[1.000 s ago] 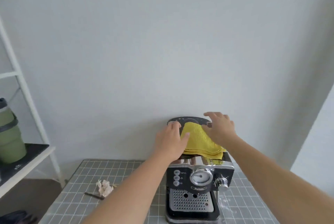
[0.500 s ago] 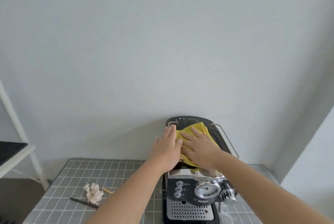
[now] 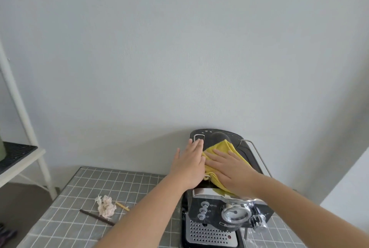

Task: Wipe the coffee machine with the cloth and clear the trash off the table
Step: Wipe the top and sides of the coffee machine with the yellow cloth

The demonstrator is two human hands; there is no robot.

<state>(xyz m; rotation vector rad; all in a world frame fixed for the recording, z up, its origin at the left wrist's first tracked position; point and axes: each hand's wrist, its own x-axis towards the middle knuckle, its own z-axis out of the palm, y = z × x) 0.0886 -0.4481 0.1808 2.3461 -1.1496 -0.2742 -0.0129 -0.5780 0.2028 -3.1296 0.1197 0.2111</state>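
Observation:
A black and chrome coffee machine (image 3: 211,233) stands on the grey tiled table (image 3: 79,197) against the wall. A yellow cloth (image 3: 223,146) lies on its top. My right hand (image 3: 229,169) presses flat on the cloth, fingers pointing left. My left hand (image 3: 189,163) rests flat on the machine's top at the cloth's left edge, fingers stretched toward the back. On the table to the left lie a crumpled tissue (image 3: 105,205), a dark stick (image 3: 95,216) and a short yellow stick (image 3: 122,206).
A white shelf unit (image 3: 18,155) with a dark mat stands at the left, beyond the table's edge. The wall runs close behind the machine. A metal rail (image 3: 257,155) lines the machine's right top edge. A white surface rises at the right.
My right hand has come from the cloth's far right edge to lie flat across it, sliding it leftward. My left hand has reached slightly farther back. The view has shifted left.

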